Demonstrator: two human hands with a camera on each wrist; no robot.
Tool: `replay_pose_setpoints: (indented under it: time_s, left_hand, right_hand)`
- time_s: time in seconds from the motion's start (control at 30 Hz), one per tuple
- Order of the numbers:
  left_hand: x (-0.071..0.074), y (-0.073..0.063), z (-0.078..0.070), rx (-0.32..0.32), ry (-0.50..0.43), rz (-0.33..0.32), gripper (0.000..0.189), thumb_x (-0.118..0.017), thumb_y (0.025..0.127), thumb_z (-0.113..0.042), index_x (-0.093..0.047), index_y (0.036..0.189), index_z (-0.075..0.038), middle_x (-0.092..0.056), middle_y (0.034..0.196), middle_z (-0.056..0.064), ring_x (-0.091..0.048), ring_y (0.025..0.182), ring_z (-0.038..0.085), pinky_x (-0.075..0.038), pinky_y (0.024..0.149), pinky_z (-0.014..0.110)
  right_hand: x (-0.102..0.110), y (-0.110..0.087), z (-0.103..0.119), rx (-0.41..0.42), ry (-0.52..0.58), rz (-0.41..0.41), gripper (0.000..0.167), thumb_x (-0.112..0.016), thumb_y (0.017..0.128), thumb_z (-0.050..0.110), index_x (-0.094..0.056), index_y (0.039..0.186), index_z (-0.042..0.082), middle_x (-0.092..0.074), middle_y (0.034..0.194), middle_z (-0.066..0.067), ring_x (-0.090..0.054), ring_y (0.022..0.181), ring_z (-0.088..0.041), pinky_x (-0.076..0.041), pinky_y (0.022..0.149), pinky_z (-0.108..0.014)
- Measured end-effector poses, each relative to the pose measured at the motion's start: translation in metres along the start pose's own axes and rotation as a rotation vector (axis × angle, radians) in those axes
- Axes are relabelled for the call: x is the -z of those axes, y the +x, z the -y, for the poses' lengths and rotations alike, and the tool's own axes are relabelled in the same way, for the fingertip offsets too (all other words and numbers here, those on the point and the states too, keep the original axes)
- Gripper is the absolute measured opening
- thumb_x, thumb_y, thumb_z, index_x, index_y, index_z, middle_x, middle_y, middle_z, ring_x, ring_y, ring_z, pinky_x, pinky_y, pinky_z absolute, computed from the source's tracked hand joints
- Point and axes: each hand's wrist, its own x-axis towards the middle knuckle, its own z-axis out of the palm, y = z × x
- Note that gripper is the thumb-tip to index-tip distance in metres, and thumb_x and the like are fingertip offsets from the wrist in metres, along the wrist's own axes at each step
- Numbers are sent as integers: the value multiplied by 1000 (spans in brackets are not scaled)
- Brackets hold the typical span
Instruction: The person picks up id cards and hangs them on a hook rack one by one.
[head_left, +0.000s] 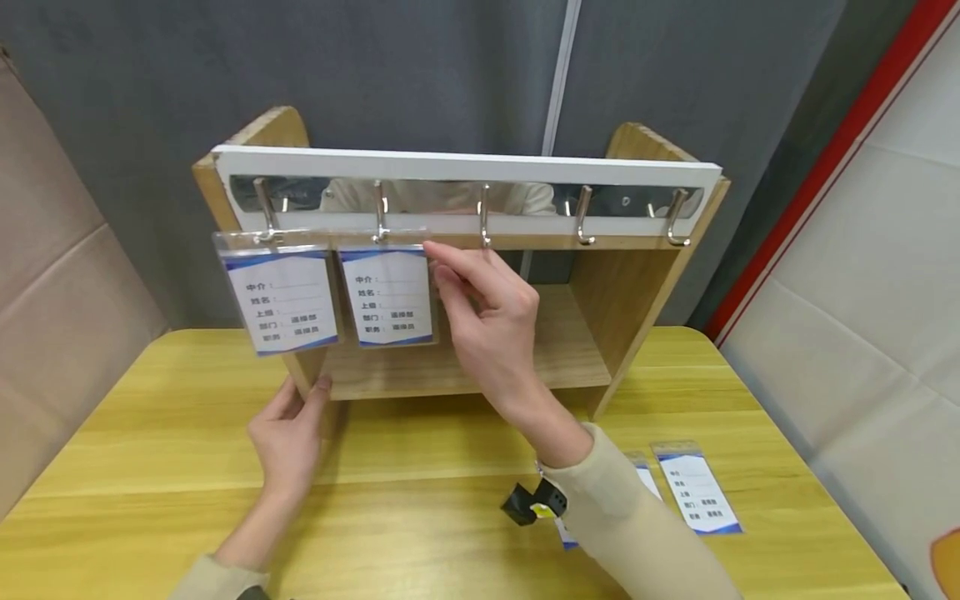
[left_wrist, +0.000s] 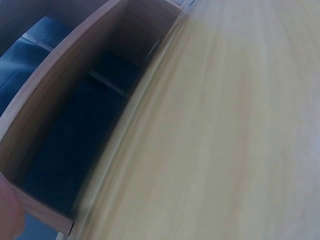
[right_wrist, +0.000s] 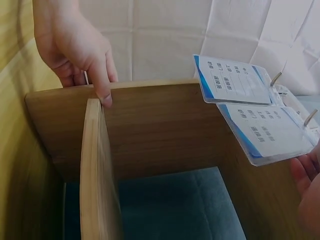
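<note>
The left hand (head_left: 288, 429) grips the lower left side panel of a wooden rack (head_left: 468, 383), its thumb on the inner side by the shelf. Two clear-sleeved name badges hang on the rack's hooks. The left badge (head_left: 283, 298) is on the first hook, and the second badge (head_left: 388, 296) is on the hook beside it. At the upper right corner of the second badge, the right hand (head_left: 491, 321) pinches the sleeve's edge between thumb and index finger. The right wrist view shows both badges and the left hand (right_wrist: 82, 50) on the panel.
Three more metal hooks, including the middle hook (head_left: 483, 215), line the white rail (head_left: 465, 162). On the yellow wood-grain table (head_left: 420, 517), a badge (head_left: 697, 492) lies at the right; others are partly hidden under the right sleeve (head_left: 637, 517). A grey partition (head_left: 420, 75) stands behind.
</note>
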Motion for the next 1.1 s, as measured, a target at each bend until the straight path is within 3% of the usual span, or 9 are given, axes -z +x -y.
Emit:
replay_pose_setpoints:
  time_s: [0.17,0.67,0.83,1.1]
  left_hand:
    - [0,-1,0,5,11,7,32,-70,94,3,-71,125,-3,-67,121,20,-72,99,3,-59,86,21]
    - [1,-1,-1,15,23,-7,32,-73,92,1,-71,124,-3,-72,113,3,-72,97,2,-59,84,19]
    - [1,0,0,13,17,-1,32,-73,93,1,-71,125,-2,-72,113,4,-72,97,3,-59,84,20]
    - [1,-1,1,0,19,-8,33,-71,92,6,-71,124,0,-74,107,-9,-72,95,1,-60,82,19]
  right_hand:
    - [9,-4,-2,-1,34,22,19,-65,95,-11,-73,113,-9,-68,91,-20,-69,81,-30,-65,73,-32]
    - [53,-24,-13,-17,125,138,22,-64,89,-22,-71,108,-14,-71,93,-22,-69,79,-20,-64,72,-30]
    - [67,-38,-16,-28,97,170,24,-66,86,-24,-72,106,-12,-71,92,-21,-69,79,-25,-63,72,-27]
    - [86,-62,-23,-74,56,195,27,-68,87,-20,-74,110,-6,-73,94,-13,-67,79,-21,-61,70,-21]
